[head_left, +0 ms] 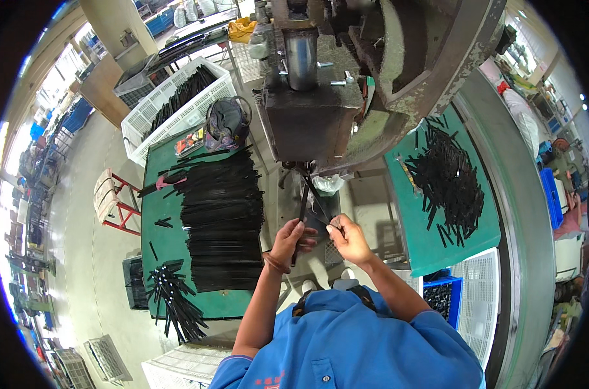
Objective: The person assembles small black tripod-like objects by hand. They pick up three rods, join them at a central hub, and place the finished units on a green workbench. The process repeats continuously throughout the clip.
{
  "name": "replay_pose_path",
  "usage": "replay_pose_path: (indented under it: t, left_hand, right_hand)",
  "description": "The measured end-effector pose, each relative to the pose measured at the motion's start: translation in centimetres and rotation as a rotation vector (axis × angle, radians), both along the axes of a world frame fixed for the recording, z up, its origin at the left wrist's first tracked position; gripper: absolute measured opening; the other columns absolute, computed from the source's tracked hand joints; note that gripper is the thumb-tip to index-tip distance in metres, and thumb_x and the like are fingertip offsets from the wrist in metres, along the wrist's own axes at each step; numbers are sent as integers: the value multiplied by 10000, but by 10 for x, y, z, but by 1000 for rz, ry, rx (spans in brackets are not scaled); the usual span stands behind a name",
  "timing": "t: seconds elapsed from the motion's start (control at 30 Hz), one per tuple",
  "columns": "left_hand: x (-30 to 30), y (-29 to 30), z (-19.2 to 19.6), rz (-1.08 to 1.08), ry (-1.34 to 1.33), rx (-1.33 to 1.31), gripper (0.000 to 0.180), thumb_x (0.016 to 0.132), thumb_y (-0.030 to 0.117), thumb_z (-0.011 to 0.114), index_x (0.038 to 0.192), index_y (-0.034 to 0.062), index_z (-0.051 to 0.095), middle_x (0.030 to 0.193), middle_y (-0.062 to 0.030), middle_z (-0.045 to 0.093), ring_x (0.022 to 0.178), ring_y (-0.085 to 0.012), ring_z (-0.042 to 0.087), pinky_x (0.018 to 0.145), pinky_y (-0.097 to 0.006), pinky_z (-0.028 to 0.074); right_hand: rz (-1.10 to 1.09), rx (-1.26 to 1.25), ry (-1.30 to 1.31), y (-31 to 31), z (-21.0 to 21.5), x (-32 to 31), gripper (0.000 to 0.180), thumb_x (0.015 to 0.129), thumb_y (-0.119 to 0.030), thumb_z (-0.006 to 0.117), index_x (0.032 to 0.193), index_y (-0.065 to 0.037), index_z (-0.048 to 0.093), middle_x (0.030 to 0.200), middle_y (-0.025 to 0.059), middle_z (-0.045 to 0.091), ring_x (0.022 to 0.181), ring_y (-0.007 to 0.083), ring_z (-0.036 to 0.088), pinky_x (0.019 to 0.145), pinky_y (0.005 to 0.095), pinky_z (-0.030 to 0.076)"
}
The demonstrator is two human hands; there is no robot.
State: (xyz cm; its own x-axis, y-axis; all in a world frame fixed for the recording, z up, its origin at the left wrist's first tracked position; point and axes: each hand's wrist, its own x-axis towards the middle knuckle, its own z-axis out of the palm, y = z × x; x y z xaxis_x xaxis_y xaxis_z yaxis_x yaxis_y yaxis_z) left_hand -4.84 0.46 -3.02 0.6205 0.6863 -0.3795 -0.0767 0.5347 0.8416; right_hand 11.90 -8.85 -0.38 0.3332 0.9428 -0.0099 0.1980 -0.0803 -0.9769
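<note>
Under big press (320, 84), left hand (288, 241) pinches long black strip (302, 207), strip points up toward machine. Right hand (349, 238) grips small black part (325, 214) beside it. Black strip stack (222, 220) lies left on green worktop (159, 249).

Two hands are at work, the left hand (286, 241) and the right hand (350, 238), with two black rods (303, 201) between them. There are two green tables (153, 188), one press (320, 78), one red stool (116, 201) and two white crates (177, 104). The loose black rods in the piles (220, 220) are too many to count.
</note>
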Motion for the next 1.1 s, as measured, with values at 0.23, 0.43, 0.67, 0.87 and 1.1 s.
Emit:
replay_pose_path:
  t: [0.23, 0.43, 0.67, 0.87, 1.1]
  left_hand:
    - [5, -8, 24, -95, -139, -28, 300, 960, 251, 465, 1150, 24, 511, 784, -88, 613, 559, -136, 573, 488, -248, 467]
    - [7, -14, 31, -45, -74, -44, 280, 943, 239, 498, 1108, 14, 519, 777, -107, 621, 522, -133, 574, 455, -243, 472]
    - [4, -13, 36, -52, -102, -33, 303, 945, 243, 495, 1116, -7, 514, 773, -116, 616, 517, -134, 571, 455, -244, 471]
    - [3, -13, 38, -57, -131, 15, 291, 955, 246, 479, 1111, 3, 517, 777, -115, 612, 515, -131, 569, 452, -245, 465]
    - [19, -2, 46, 54, -77, 91, 311, 961, 276, 470, 1155, 34, 494, 897, -66, 618, 580, -120, 591, 494, -221, 483]
  right_hand:
    - [-89, 95, -149, -1, -10, -12, 105, 878, -80, 573, 858, 1, 508, 647, 82, 545, 566, 132, 484, 530, 296, 417]
    - [-90, 71, -92, 1, -7, -18, 111, 878, -72, 571, 834, 1, 501, 627, 61, 512, 568, 124, 473, 535, 292, 416]
    - [-72, 10, 21, 1, -10, -11, 123, 888, -87, 575, 833, -5, 502, 631, 44, 508, 575, 100, 462, 523, 276, 406]
    - [-48, 54, -39, -1, -6, -10, 124, 882, -77, 580, 842, 6, 497, 635, 44, 501, 586, 92, 452, 525, 276, 402]
    - [36, 29, -153, -35, 10, -12, 94, 876, -69, 576, 868, -3, 509, 645, 93, 543, 561, 150, 517, 523, 298, 421]
